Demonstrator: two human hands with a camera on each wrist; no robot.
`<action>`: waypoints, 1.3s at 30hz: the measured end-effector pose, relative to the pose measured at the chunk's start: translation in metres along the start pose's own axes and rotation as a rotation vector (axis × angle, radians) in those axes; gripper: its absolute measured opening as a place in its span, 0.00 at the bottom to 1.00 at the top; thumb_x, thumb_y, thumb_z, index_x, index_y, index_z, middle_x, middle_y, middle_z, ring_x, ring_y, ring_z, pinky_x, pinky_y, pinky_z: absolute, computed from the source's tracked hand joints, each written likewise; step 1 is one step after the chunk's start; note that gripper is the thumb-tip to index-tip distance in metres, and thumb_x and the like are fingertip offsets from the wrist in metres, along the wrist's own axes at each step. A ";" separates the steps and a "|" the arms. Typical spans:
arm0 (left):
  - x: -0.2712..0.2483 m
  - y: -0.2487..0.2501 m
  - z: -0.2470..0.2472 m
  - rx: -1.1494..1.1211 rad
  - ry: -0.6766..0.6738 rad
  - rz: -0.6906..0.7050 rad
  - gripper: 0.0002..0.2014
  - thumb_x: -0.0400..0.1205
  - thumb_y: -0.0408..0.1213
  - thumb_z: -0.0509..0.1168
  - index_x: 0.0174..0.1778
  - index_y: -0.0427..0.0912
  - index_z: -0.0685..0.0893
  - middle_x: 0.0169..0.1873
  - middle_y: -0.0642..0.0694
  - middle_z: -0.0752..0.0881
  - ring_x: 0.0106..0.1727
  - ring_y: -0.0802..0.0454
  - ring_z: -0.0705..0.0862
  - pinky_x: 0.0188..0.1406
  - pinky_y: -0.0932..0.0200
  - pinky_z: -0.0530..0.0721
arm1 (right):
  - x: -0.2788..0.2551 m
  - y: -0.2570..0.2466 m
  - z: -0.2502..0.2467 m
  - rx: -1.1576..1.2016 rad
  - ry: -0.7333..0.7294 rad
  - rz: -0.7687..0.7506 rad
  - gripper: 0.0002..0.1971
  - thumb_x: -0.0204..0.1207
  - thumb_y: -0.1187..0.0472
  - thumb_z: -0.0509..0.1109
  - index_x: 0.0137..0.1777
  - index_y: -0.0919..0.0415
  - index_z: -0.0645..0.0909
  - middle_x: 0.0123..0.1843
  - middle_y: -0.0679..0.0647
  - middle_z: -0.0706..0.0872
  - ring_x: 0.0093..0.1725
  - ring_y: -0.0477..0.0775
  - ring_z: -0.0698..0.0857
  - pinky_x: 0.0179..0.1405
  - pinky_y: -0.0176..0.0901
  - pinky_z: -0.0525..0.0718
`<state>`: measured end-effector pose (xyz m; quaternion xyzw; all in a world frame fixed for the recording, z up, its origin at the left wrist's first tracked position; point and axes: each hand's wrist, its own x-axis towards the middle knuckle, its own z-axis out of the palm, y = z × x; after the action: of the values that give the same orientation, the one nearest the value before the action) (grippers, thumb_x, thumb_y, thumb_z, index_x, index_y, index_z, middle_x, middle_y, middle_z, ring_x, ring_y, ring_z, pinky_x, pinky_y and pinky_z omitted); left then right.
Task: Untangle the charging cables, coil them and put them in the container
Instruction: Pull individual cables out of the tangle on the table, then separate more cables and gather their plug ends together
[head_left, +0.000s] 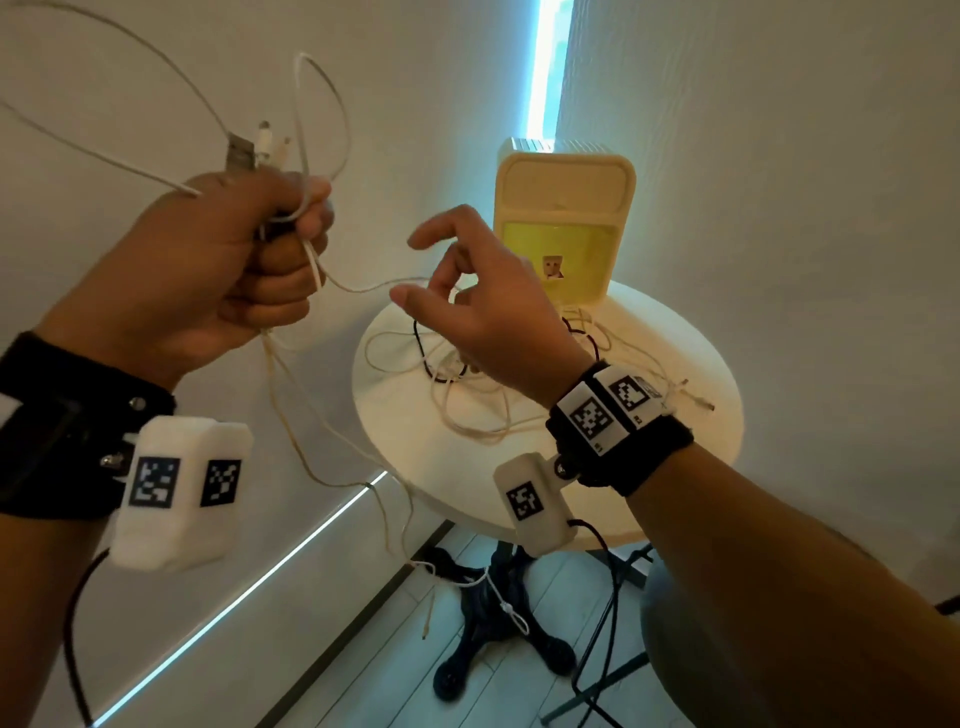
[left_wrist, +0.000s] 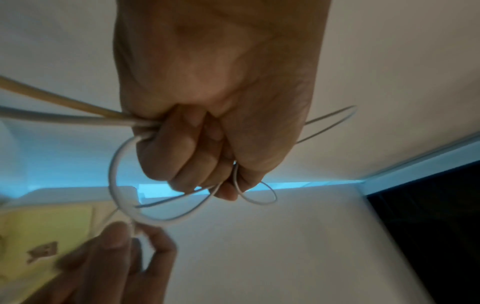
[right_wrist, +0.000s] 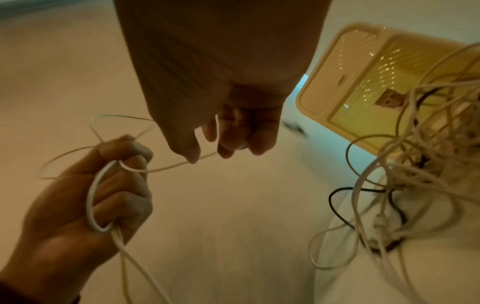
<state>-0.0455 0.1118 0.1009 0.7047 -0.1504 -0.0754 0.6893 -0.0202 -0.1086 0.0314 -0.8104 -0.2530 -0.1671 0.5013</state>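
Note:
My left hand (head_left: 249, 260) is raised left of the table, its fist gripping a bundle of white charging cables (head_left: 306, 156). Their plugs (head_left: 257, 148) stick up above the fist, and loops arch over it. A thin white strand (head_left: 363, 287) runs from the fist to my right hand (head_left: 467, 306), which pinches it between thumb and fingertips (right_wrist: 192, 158). The left wrist view shows the fist (left_wrist: 207, 123) closed round the cables (left_wrist: 114, 174). A tangle of white and black cables (head_left: 467, 395) lies on the round table (head_left: 675, 467). The yellow container (head_left: 563, 218) stands upright behind it.
Long white cable ends (head_left: 395, 493) hang from my left fist down past the table edge towards the floor. The table stands on a black cast base (head_left: 498, 623). A grey rounded seat (head_left: 727, 649) and thin black legs are at lower right. White walls close in on both sides.

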 end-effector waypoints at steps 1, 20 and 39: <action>-0.001 -0.005 -0.002 -0.001 0.008 -0.018 0.21 0.94 0.42 0.53 0.32 0.48 0.74 0.24 0.50 0.52 0.20 0.53 0.47 0.11 0.66 0.51 | -0.001 -0.001 0.006 0.032 -0.062 0.003 0.26 0.80 0.53 0.80 0.76 0.55 0.77 0.39 0.55 0.88 0.25 0.41 0.82 0.34 0.36 0.79; 0.014 -0.062 -0.065 0.133 0.267 -0.048 0.33 0.57 0.58 0.88 0.53 0.45 0.90 0.24 0.55 0.73 0.24 0.57 0.68 0.17 0.64 0.60 | -0.043 0.012 0.078 -0.166 -1.026 0.483 0.27 0.86 0.58 0.74 0.83 0.56 0.73 0.45 0.61 0.95 0.28 0.60 0.87 0.27 0.50 0.89; 0.031 -0.047 -0.014 0.171 0.145 -0.014 0.03 0.89 0.33 0.69 0.50 0.44 0.83 0.25 0.52 0.67 0.21 0.57 0.62 0.18 0.63 0.60 | -0.025 0.017 -0.002 -0.092 -0.803 0.300 0.13 0.86 0.66 0.71 0.68 0.57 0.87 0.56 0.52 0.92 0.38 0.51 0.93 0.32 0.51 0.93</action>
<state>-0.0064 0.1156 0.0579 0.7655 -0.1008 -0.0159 0.6353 -0.0308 -0.1225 0.0068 -0.8603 -0.2997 0.2253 0.3453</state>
